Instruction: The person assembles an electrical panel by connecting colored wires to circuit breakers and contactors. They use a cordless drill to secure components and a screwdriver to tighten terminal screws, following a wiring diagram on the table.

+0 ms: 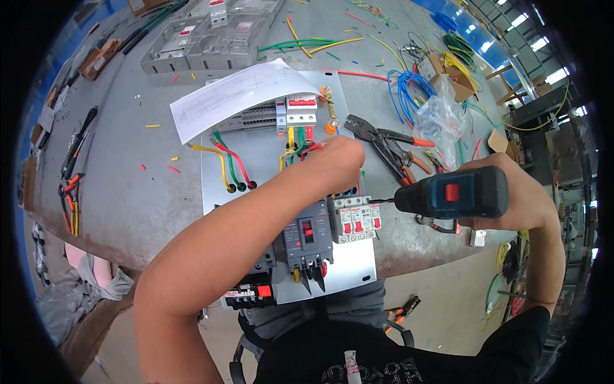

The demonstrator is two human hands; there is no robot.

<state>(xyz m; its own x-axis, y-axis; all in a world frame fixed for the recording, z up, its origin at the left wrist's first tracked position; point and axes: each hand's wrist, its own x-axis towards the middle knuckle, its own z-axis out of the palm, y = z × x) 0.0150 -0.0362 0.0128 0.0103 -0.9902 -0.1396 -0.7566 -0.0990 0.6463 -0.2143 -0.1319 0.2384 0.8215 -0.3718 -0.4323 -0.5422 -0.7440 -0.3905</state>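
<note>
At the left, the metal plate lies on the tabletop, its near end seeming to jut past the edge, so a hard press there could tip it. The loose paper sheet arches over the terminal blocks and could slide onto the wiring if an arm brushes it. The left forearm passes over the grey breaker; the left hand is bent in at the coloured wires, its fingers mostly hidden, so I cannot tell whether they grip one. A careless tug might loosen a wire end. Just below stand the small white breakers, with the driver bit at their upper right; whether it touches is unclear. Held nearly sideways, the bit could slip toward the left hand. Farther right, the right hand has its fingers wrapped round the power driver; a wrist twist could skew the bit.
</note>
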